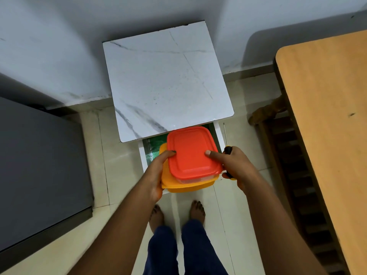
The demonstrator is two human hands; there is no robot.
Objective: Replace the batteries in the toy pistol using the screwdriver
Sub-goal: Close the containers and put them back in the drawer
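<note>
Both hands hold a stack of two plastic boxes above an open white drawer (143,155). The upper box has a red lid (190,151); the lower box has a yellow lid (178,185). My left hand (156,173) grips the stack's left side, thumb on the red lid. My right hand (236,167) grips the right side and also holds a screwdriver, its black and yellow handle (228,150) in the fist and its thin metal shaft (225,132) pointing away from me. No toy pistol or batteries are visible.
The drawer belongs to a small white marble-patterned table (166,80) against the wall. Something green (156,141) lies in the drawer. A dark grey cabinet (39,165) stands left, a wooden table (325,126) and wooden chair (288,155) right. My bare feet stand on the tiled floor.
</note>
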